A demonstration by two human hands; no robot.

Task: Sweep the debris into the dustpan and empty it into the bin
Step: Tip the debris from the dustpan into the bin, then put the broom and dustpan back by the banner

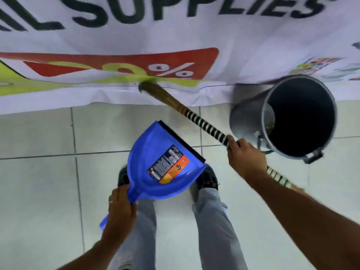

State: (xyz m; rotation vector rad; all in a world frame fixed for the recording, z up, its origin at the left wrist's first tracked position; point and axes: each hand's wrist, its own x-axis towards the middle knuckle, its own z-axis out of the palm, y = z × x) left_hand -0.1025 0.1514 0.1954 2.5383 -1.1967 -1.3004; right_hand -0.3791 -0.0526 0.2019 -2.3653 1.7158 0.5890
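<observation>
My left hand grips the handle of a blue dustpan, held above my feet with its black lip pointing up and to the right. An orange and black wrapper lies inside the pan. My right hand is closed on the black-and-white banded handle of a straw broom. The broom's bristle tip rests on the banner's lower edge. A grey metal bin stands open at the right, just beyond my right hand, with some debris dimly visible inside.
A large white vinyl banner with dark letters and a red and green discount sign covers the floor ahead. Pale floor tiles spread around me. My black shoes and light trouser legs are directly under the dustpan.
</observation>
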